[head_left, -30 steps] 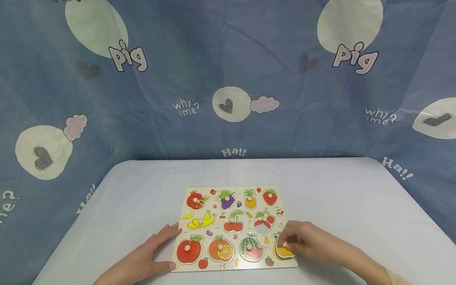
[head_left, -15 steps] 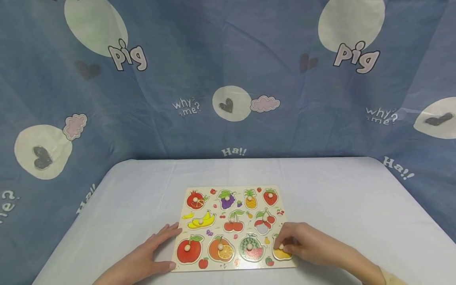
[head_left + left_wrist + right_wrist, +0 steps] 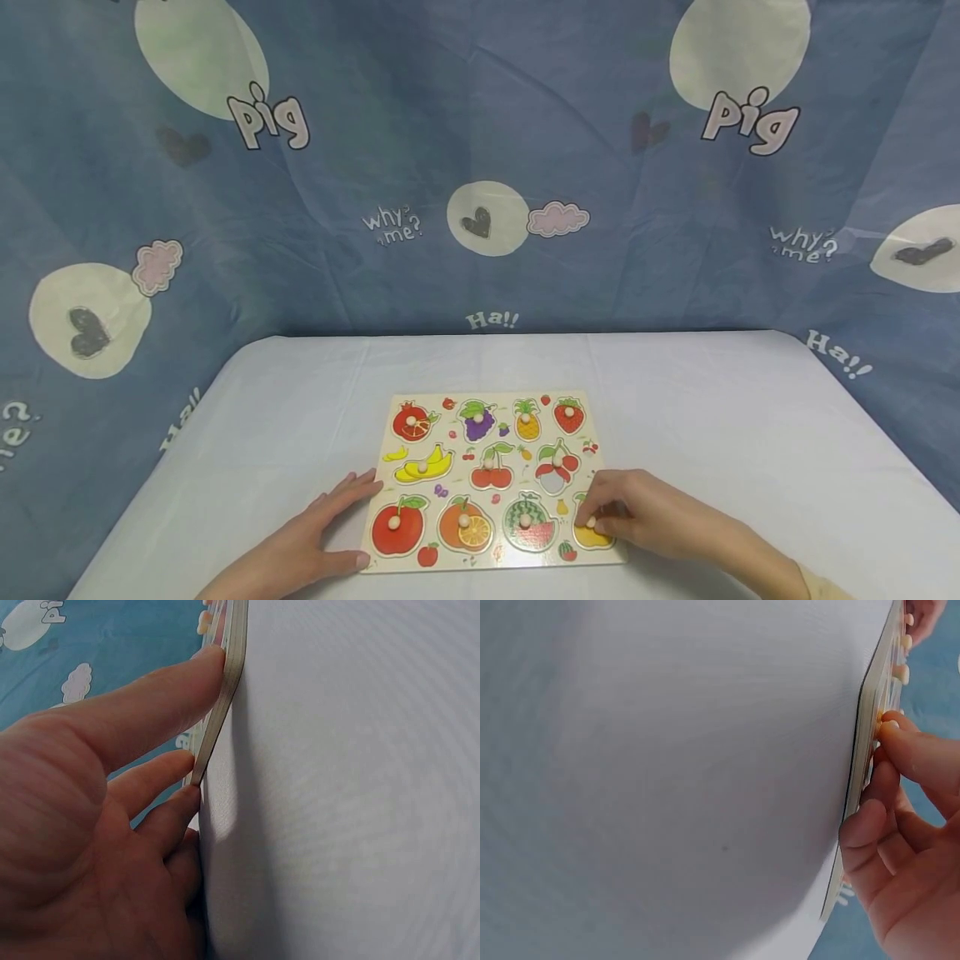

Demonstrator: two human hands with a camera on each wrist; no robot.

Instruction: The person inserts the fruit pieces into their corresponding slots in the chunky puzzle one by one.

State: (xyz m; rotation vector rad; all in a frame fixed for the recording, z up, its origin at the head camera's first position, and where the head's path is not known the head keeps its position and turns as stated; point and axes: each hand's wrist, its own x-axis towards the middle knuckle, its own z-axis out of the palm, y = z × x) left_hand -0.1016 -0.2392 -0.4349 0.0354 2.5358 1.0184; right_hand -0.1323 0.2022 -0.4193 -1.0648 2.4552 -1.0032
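A wooden fruit peg puzzle board (image 3: 457,565) lies flat on the white table, with several knobbed fruit pieces in its recesses. At its near right corner my right hand (image 3: 637,512) pinches the small knob of a yellow fruit piece (image 3: 594,537) between thumb and index finger. That piece sits in its outline, its upper part partly hidden by the fingers. In the right wrist view the other fingers of the right hand (image 3: 907,840) rest along the board's edge. My left hand (image 3: 307,537) touches the board's left side with extended fingers, its thumb (image 3: 165,701) at the near left corner.
A white cloth (image 3: 750,417) covers the table around the board. Behind it hangs a blue printed curtain (image 3: 360,275). The watermelon piece (image 3: 528,525) lies just left of the yellow one, and the apple piece (image 3: 397,529) is near the left thumb.
The yellow piece, offset and tilted over its outline a second ago, has shifted slightly left and down into it, my right hand moving with it. My left hand stays in place.
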